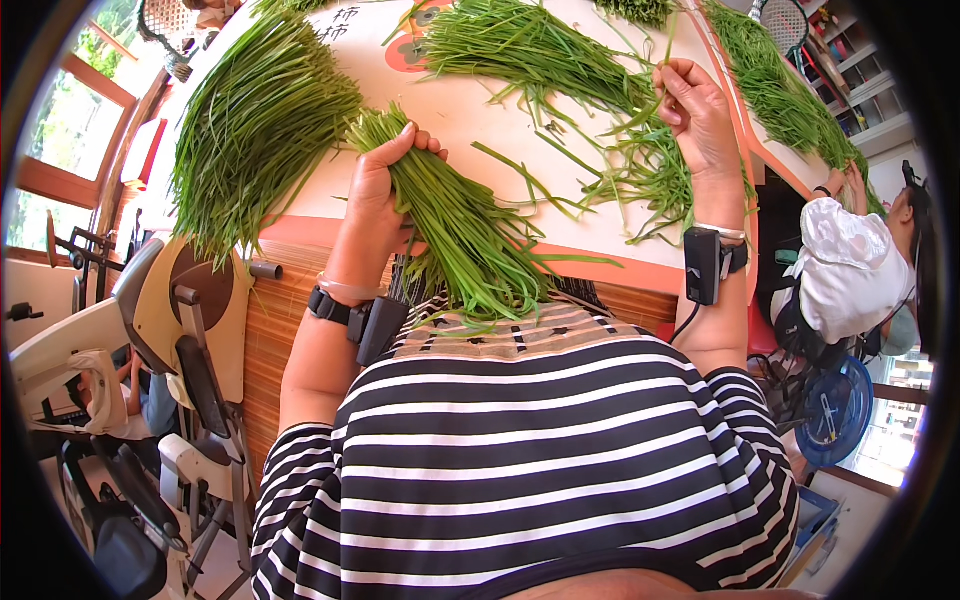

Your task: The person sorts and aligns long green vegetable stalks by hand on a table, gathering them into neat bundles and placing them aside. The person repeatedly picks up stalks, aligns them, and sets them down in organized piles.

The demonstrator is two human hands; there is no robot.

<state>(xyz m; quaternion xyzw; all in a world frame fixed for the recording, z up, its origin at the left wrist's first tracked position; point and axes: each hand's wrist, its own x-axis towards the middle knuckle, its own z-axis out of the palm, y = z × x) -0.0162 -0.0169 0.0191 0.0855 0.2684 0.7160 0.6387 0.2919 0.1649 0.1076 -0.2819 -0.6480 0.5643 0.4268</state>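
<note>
My left hand [386,172] is closed around a thick bunch of garlic chives [465,217], its pale cut ends pointing up and left, its leaves hanging over the table's edge at my waist. At the upper right, my right hand [694,101] is raised, a thin green blade [669,37] pinched between thumb and fingers. A large pile of chives [259,127] lies left of my left hand. Another pile [532,52] stretches across the far middle towards my right hand. Loose scattered leaves [652,180] lie below and left of that hand.
The table [450,109] has a pale top with an orange border and printed fruit. More chives [780,90] lie along another table at right, where a person in white [847,247] has their hands. Exercise equipment [187,322] stands at left, near a wooden bench [277,337]. A blue fan [832,412] is at lower right.
</note>
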